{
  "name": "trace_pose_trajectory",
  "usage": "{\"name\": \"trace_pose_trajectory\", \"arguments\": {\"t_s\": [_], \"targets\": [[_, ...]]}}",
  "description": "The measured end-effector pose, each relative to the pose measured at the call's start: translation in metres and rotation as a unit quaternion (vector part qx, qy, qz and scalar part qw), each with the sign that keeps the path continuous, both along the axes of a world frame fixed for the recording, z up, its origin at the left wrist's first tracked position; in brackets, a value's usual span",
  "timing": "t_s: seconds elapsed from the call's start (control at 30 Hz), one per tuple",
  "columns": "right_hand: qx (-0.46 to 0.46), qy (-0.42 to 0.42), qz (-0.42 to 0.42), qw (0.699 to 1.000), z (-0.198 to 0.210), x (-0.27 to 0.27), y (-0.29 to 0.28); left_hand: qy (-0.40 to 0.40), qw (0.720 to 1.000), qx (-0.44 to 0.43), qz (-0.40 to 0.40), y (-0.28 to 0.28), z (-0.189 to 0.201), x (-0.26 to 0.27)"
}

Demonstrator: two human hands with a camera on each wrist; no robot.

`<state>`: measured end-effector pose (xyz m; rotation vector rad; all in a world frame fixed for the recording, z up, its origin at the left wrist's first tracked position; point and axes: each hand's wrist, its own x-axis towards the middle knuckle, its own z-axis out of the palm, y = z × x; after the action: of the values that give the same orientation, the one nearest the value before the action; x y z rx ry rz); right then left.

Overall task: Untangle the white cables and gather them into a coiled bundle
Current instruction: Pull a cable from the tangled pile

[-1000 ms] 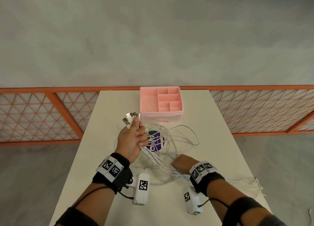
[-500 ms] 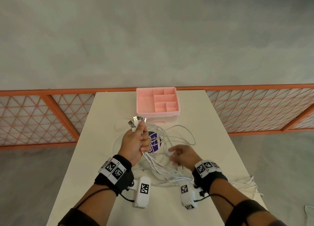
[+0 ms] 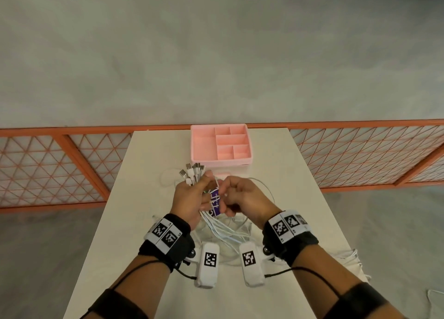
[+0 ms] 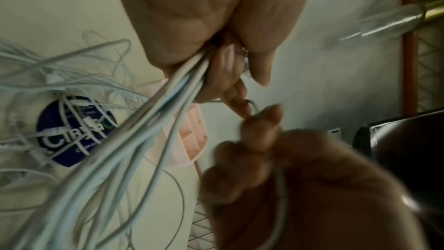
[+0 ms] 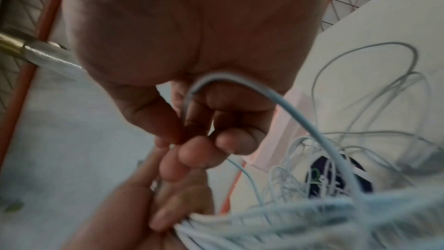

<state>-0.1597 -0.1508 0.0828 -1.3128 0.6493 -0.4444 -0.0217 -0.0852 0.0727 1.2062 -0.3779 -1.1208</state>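
Observation:
My left hand (image 3: 192, 196) grips a bunch of white cables (image 3: 223, 232) above the table, and their metal plugs (image 3: 192, 171) fan out past the fingers. In the left wrist view the strands (image 4: 153, 121) run out of that fist (image 4: 204, 48) down to a loose tangle on the table. My right hand (image 3: 240, 196) has come up against the left and pinches one thin white cable (image 5: 312, 121) between thumb and fingers (image 5: 235, 140). A round purple sticker (image 4: 74, 130) lies under the tangle.
A pink compartment tray (image 3: 221, 145) stands at the table's far edge, just beyond my hands. More white cable (image 3: 353, 258) trails over the right table edge. An orange mesh railing (image 3: 72, 165) runs behind the white table (image 3: 144, 222).
My right hand has risen from the table and moved left up to the left hand, taking hold of one cable. The left hand keeps its grip on the bunch.

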Motion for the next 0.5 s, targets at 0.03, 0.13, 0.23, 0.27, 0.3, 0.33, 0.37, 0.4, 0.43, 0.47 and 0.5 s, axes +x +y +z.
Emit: {"name": "trace_pose_trajectory", "arguments": {"t_s": [0.03,0.13,0.23,0.27,0.3,0.33,0.37,0.4,0.43,0.47,0.5], "targets": [[0.001,0.013,0.007,1.0,-0.005,0.0,0.003,-0.017,1.0,-0.003,-0.006,-0.001,0.002,0.0],[0.002,0.103,-0.036,0.994,-0.015,0.001,0.002,-0.08,0.996,-0.008,-0.037,0.001,0.002,-0.002],[0.039,0.177,-0.102,0.978,-0.019,0.004,-0.005,-0.116,0.99,-0.001,-0.083,0.004,0.001,-0.009],[0.07,0.156,-0.108,0.979,-0.017,0.005,-0.009,-0.129,0.987,0.002,-0.098,0.005,-0.001,-0.012],[0.103,0.112,-0.114,0.982,-0.013,0.008,-0.011,-0.143,0.984,0.005,-0.107,0.006,-0.004,-0.015],[0.13,0.057,-0.124,0.982,-0.007,0.009,-0.014,-0.155,0.981,0.009,-0.113,0.007,-0.008,-0.017],[0.148,0.005,-0.139,0.979,0.0,0.011,-0.018,-0.162,0.979,0.012,-0.119,0.008,-0.012,-0.019],[0.158,-0.036,-0.155,0.974,0.007,0.012,-0.023,-0.16,0.979,0.02,-0.123,0.009,-0.017,-0.02],[0.162,-0.07,-0.17,0.97,0.015,0.012,-0.028,-0.154,0.98,0.03,-0.124,0.01,-0.022,-0.021],[0.159,-0.095,-0.183,0.966,0.023,0.012,-0.033,-0.15,0.98,0.043,-0.124,0.012,-0.025,-0.021],[0.15,-0.113,-0.194,0.963,0.03,0.012,-0.038,-0.146,0.98,0.054,-0.123,0.013,-0.028,-0.02]]}}
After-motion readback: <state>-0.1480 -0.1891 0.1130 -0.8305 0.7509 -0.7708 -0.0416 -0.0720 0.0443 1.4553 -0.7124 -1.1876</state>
